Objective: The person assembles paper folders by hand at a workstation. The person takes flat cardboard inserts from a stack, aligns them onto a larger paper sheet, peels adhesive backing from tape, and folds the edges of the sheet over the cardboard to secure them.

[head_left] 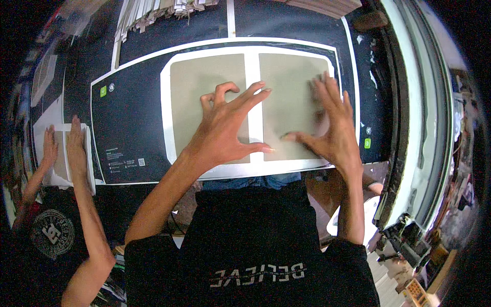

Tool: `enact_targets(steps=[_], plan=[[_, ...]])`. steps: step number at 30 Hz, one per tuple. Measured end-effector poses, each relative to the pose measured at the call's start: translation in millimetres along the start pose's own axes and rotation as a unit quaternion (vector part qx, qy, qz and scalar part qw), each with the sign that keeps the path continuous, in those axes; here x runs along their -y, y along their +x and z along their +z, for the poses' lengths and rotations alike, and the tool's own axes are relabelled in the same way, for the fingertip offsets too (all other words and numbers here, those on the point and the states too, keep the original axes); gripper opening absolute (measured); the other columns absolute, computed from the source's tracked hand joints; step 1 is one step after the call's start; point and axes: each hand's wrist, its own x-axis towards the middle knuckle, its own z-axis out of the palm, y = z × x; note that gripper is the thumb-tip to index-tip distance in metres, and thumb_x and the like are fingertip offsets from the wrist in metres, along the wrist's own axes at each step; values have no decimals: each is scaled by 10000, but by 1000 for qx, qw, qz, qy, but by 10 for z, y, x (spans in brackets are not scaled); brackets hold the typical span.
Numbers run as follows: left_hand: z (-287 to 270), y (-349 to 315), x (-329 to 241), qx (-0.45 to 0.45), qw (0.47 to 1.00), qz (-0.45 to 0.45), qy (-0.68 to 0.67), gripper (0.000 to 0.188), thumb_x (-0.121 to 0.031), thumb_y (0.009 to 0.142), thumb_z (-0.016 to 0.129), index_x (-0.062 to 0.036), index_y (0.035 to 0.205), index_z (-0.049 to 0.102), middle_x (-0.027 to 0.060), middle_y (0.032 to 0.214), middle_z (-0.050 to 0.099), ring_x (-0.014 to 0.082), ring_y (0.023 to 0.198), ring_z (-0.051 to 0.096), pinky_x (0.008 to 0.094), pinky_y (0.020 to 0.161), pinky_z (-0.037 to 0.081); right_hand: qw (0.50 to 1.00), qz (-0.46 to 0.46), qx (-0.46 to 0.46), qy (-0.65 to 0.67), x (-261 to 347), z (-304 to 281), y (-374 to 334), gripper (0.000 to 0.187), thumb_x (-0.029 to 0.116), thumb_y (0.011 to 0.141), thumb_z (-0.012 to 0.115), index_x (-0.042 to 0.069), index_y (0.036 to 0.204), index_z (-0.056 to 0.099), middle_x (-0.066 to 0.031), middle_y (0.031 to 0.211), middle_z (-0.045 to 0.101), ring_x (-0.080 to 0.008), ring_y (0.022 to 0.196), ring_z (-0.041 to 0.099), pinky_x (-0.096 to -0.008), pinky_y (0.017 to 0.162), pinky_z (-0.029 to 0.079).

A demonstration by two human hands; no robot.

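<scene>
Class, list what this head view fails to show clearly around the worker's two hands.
- Right hand: fingertips motion-blurred on the right grey board.
- Left hand covers part of the left grey board and white strip.
- Small print on the black sheet: too small.

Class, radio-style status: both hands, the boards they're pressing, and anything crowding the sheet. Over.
Left hand open, fingertips down between the boards. Right hand open, flat on right grey board. Left grey board lies on black-and-white printed sheet. Co-worker's hands press separate piece, far left.

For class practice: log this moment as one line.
left hand on left grey board | right hand on right grey board | printed sheet underneath
</scene>
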Motion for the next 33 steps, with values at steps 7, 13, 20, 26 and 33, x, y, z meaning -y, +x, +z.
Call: enact_targets(steps=[7, 13, 20, 26, 33], plan=[[-31, -3, -30, 8, 1000, 5, -1, 1038, -506, 612, 894, -167, 1496, 469, 19, 1588, 402, 364, 1296, 380, 569, 1024, 284, 994, 30, 103, -13, 66, 12, 63, 1319, 446, 478, 964, 53, 1567, 332, -220, 1623, 299, -356, 1507, 293, -573, 1250, 133], [-153, 97, -53, 43, 999, -5, 14, 1025, -561, 650, 845, -171, 1513, 453, 12, 1580, 403, 326, 1310, 382, 546, 1089, 246, 993, 36, 108, -10, 106, -32, 100, 1316, 460, 473, 962, 52, 1562, 348, -237, 1620, 293, -370, 1493, 317, -575, 1249, 137], [-29, 452, 45, 15, 989, 82, 124, 805, -423, 940, 619, -68, 1584, 290, 95, 1676, 233, 285, 1526, 242, 607, 1189, 132, 994, 13, 108, 1, 61, -40, 100, 1256, 521, 536, 927, -15, 1527, 374, -275, 1599, 304, -379, 1496, 307, -560, 1243, 156], [-47, 483, -45, 67, 985, 73, 144, 819, -409, 973, 561, -41, 1606, 196, 121, 1685, 191, 292, 1553, 188, 621, 1214, 93, 992, 22, 121, 3, 30, -52, 84, 1270, 551, 535, 916, -16, 1529, 367, -275, 1601, 300, -388, 1495, 306, -547, 1250, 148], [-20, 419, -18, 34, 985, 81, 147, 763, -410, 1011, 489, -11, 1597, 208, 148, 1671, 222, 308, 1544, 209, 640, 1191, 116, 994, 18, 104, 0, 26, -82, 83, 1284, 559, 521, 916, -18, 1527, 365, -253, 1588, 344, -345, 1486, 341, -570, 1249, 115]])
